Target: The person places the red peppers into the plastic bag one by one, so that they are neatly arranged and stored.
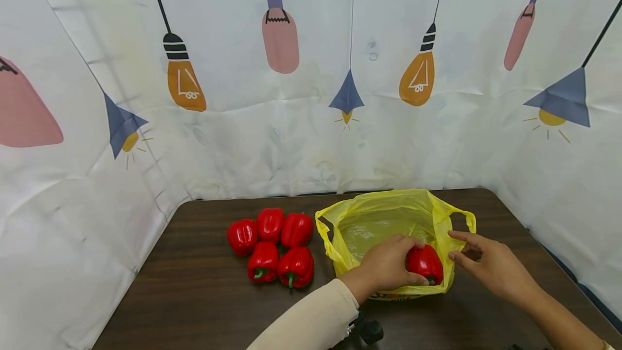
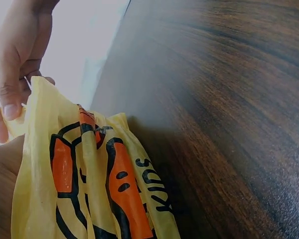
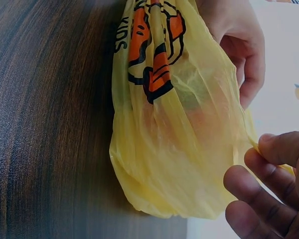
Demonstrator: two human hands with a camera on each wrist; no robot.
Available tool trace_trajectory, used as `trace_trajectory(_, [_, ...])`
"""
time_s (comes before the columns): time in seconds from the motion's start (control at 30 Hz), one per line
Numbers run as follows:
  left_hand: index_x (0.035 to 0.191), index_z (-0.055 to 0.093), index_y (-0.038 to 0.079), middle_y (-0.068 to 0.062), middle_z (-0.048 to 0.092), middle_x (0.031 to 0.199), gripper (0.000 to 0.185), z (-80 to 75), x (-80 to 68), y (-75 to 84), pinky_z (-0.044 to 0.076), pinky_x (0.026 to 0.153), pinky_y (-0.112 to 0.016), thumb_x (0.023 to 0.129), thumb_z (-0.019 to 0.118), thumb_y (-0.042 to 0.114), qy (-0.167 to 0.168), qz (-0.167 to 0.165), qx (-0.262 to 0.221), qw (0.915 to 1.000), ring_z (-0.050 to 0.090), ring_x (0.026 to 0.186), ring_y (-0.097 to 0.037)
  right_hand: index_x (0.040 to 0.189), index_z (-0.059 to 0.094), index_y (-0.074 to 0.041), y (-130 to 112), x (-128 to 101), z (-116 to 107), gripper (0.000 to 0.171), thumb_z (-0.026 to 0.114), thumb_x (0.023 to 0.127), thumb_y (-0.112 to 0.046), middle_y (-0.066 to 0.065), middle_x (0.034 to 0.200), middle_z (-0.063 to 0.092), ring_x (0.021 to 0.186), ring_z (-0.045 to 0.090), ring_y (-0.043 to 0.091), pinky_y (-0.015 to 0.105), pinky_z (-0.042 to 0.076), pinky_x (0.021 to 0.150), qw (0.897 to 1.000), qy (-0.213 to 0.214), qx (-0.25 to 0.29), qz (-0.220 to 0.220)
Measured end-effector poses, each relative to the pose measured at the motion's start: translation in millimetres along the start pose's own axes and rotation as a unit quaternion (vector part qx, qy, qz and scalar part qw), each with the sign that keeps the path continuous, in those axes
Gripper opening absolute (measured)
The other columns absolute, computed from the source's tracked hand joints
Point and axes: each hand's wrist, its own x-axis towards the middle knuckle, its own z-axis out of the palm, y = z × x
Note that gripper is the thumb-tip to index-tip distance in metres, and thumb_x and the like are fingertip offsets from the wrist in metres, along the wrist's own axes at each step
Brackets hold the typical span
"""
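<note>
A yellow plastic bag stands on the table with its mouth spread wide and both handle loops up. Inside its right front part, my left hand grips a glossy red bell pepper, thumb and fingers on either side. My right hand is at the bag's right edge; in the right wrist view, its thumb and index finger pinch the thin plastic. The left wrist view shows the bag's printed front, in orange and black, hiding the pepper.
Several more red bell peppers lie grouped on the dark wooden table, left of the bag. Behind the table hangs a white sheet printed with lamps. A black device is at my left wrist.
</note>
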Motion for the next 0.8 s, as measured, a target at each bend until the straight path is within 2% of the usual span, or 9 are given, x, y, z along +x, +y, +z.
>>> trace_trajectory(0.27, [0.134, 0.061, 0.030, 0.016, 0.062, 0.120, 0.061, 1.7, -0.2, 2.7, 0.049, 0.079, -0.015, 0.081, 0.085, 0.050, -0.017, 0.000, 0.008, 0.9998, 0.057, 0.099, 0.002, 0.139, 0.061, -0.003, 0, 0, 0, 0.054, 0.078, 0.093, -0.027, -0.007, 0.087, 0.071, 0.074, 0.066, 0.012, 0.027, 0.047, 0.053, 1.000, 0.002, 0.000, 0.001])
trace_trajectory(0.5, [0.135, 0.060, 0.029, 0.016, 0.063, 0.121, 0.060, -0.4, -1.2, 3.4, 0.049, 0.080, -0.016, 0.083, 0.082, 0.051, -0.037, -0.005, 0.021, 0.9991, 0.058, 0.100, 0.002, 0.139, 0.061, -0.003, 1, 0, 0, 0.055, 0.077, 0.094, -0.030, -0.008, 0.087, 0.070, 0.074, 0.064, 0.007, 0.026, 0.046, 0.054, 1.000, 0.002, -0.010, 0.002])
trace_trajectory(0.8, [0.137, 0.059, 0.030, 0.015, 0.063, 0.119, 0.060, -10.8, -3.7, 5.0, 0.050, 0.072, -0.018, 0.086, 0.078, 0.055, -0.036, -0.005, 0.040, 0.9985, 0.059, 0.095, 0.001, 0.139, 0.061, -0.003, 3, -1, -1, 0.055, 0.076, 0.094, -0.031, -0.007, 0.087, 0.070, 0.071, 0.062, 0.009, 0.027, 0.044, 0.054, 1.000, -0.001, -0.008, 0.008])
